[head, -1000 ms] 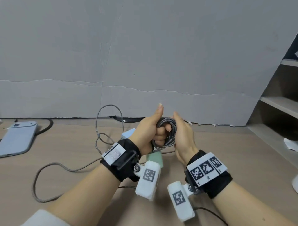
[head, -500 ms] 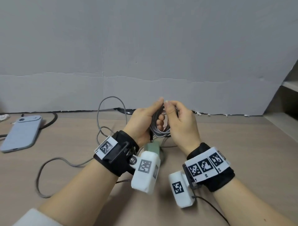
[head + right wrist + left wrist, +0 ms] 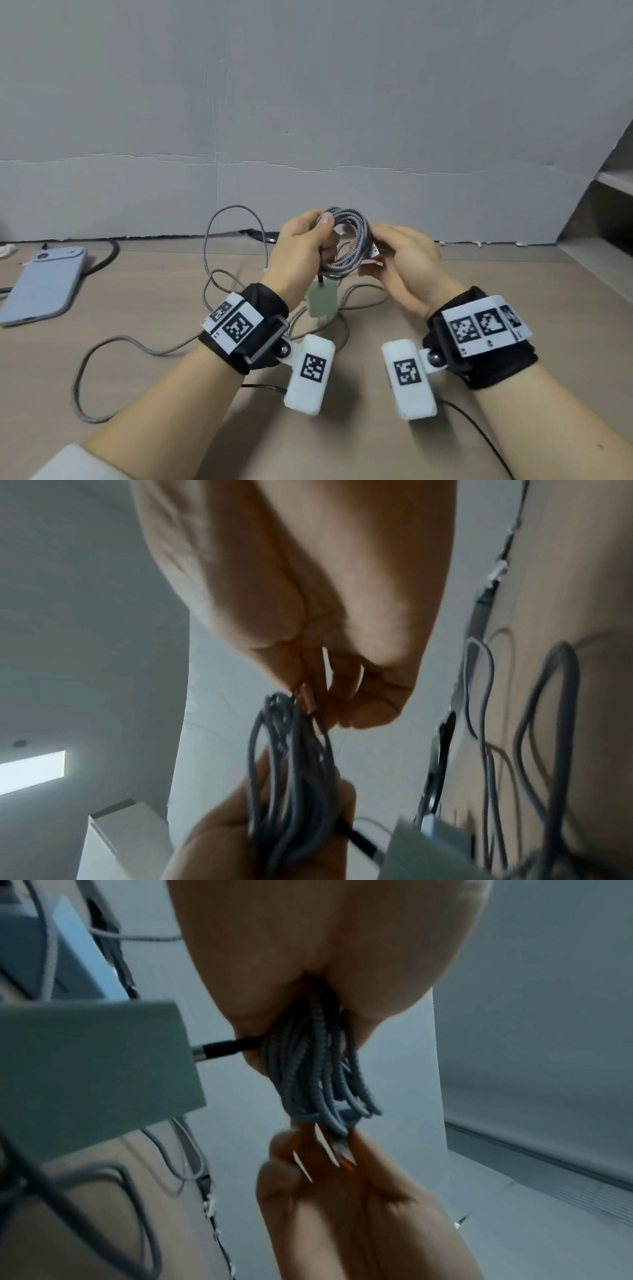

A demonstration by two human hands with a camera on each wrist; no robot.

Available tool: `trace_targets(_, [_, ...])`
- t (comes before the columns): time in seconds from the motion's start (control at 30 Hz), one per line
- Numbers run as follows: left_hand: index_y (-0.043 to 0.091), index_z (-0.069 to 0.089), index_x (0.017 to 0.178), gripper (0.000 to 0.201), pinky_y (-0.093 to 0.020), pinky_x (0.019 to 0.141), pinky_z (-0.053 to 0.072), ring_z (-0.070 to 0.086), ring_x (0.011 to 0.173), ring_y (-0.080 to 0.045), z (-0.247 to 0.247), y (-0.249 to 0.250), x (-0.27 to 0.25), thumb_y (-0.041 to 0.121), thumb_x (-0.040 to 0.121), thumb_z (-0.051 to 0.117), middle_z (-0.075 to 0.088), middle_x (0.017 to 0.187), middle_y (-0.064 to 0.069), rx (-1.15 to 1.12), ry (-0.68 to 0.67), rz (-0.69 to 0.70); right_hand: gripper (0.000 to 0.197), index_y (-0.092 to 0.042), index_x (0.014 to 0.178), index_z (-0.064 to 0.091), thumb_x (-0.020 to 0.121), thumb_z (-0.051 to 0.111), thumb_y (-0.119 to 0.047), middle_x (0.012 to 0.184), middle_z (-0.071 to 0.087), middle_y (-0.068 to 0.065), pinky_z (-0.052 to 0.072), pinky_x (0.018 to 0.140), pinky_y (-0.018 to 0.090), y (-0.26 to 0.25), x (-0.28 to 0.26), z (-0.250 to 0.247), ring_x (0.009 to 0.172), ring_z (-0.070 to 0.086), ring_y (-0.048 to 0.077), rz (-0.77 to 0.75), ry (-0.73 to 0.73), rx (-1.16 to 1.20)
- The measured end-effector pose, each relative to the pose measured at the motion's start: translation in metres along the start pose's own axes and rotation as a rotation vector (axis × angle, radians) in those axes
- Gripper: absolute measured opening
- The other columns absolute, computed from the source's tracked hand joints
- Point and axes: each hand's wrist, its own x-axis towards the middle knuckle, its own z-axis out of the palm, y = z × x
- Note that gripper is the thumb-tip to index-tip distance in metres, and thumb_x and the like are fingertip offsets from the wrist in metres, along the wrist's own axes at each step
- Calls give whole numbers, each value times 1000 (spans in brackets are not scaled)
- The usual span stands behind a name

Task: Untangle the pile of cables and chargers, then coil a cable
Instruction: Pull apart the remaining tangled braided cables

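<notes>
A grey braided cable is wound into a coil (image 3: 349,240) and held up above the desk. My left hand (image 3: 301,250) grips the coil's left side, thumb over the top; in the left wrist view the strands (image 3: 318,1066) run through its fist. A pale green charger (image 3: 322,302) hangs from the coil on a black plug (image 3: 227,1049). My right hand (image 3: 394,260) pinches the cable's free end, a metal plug with orange inside (image 3: 306,700), at the coil's right edge. A second grey cable (image 3: 219,281) lies in loose loops on the desk behind and below my hands.
A light blue phone (image 3: 42,284) lies face down at the desk's left, with a black cable (image 3: 109,253) curving behind it. A grey wall panel (image 3: 308,120) closes off the back. Shelves (image 3: 609,212) stand at the right. Thin black leads trail from both wrist cameras.
Both hands have lifted the coil and spread slightly apart. My right hand slid from the coil's top to its right edge and now pinches the plug end. The charger hangs free below.
</notes>
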Motion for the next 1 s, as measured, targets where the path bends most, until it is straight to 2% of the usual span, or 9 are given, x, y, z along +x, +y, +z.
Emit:
trace_targets(0.17, [24,63,73,29,-24,52,19,22,57,-13,-15,-1,6,22,98,48,24,67,2,-16,-184,-12,24,8,113,64,102,49,-7,85,55,12,39,49,21,-7,0,-24,64,44,13,55,-183,-188])
trace_targets(0.23, [14,71,101,22,-19,50,25,25,56,-11,-17,1,6,16,99,49,28,68,1,-81,-218,-46,16,2,101,68,98,54,-5,77,53,9,34,44,20,-12,-1,-30,59,39,12,59,-206,-232])
trace_targets(0.33, [-4,54,132,32,-15,46,28,23,57,-8,-17,8,3,3,103,43,34,66,4,-213,-280,-150,11,-2,89,68,96,59,-4,71,54,11,36,42,21,-12,-1,-34,54,43,15,19,-146,-339])
trace_targets(0.43, [1,58,131,35,-15,47,25,17,62,-12,-14,9,2,4,98,48,28,72,0,-277,-356,-150,14,-2,89,67,98,57,-3,71,67,8,51,53,25,-9,-2,-25,62,61,18,20,-126,-292])
trace_targets(0.5, [4,61,130,37,-15,48,25,16,63,-13,-14,9,2,9,95,49,22,75,-2,-247,-359,-117,14,8,100,65,97,56,-3,91,72,19,61,73,35,-8,-4,-18,83,68,30,96,-170,-154])
trace_targets(0.6, [1,57,133,33,-13,49,33,29,55,-6,-15,14,0,8,102,46,35,66,7,-73,-340,-44,47,19,127,53,88,58,-6,126,60,34,49,103,48,-7,-6,-12,113,61,42,213,-197,38])
trace_targets(0.77, [19,55,141,40,-17,51,29,27,54,-7,-17,10,2,4,108,36,29,60,15,286,-307,69,54,0,130,60,77,60,-9,123,62,23,46,104,40,5,-6,-7,105,61,29,307,-132,133])
trace_targets(0.93, [18,67,122,29,-21,53,33,36,55,-9,-23,2,7,16,105,43,42,64,11,530,-241,126,24,-9,99,66,89,46,-18,93,71,13,42,84,37,-2,-8,-4,86,61,25,358,-116,161])
trace_targets(1.0, [18,66,113,24,-25,54,34,40,51,-6,-25,-1,8,22,105,44,45,57,13,639,-207,145,29,-10,110,60,83,49,-15,88,68,11,40,81,37,-4,-10,1,81,61,22,299,-140,163])
